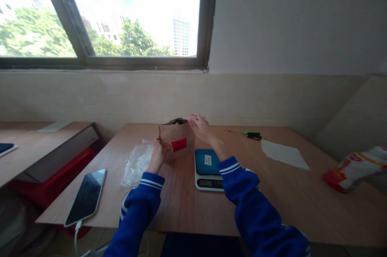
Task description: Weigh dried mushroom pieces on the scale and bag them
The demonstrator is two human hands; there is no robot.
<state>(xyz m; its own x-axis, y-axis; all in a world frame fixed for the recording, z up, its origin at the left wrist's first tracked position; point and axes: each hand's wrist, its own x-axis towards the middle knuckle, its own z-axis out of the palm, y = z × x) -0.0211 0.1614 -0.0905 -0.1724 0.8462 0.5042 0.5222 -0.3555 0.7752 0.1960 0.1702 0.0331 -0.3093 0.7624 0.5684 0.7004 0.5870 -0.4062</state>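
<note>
A brown paper bag [169, 134] with a red label stands upright on the table with its top open. My left hand [157, 156] is closed on the bag's left side, low down. At the upper right corner, my right hand [201, 128] grips the rim, some of its fingers stretched out above the opening. What lies inside the bag is mostly hidden. Just right of the bag and below my right forearm sits a kitchen scale [201, 164] with a blue top and a dark display. A crumpled clear plastic bag [137, 164] lies left of my left hand.
A phone [86, 196] with a charging cable lies at the table's left edge. Toward the back right are a green and black screwdriver [253, 134] and a sheet of white paper [284, 154]. A white and red bottle [353, 168] is at the far right.
</note>
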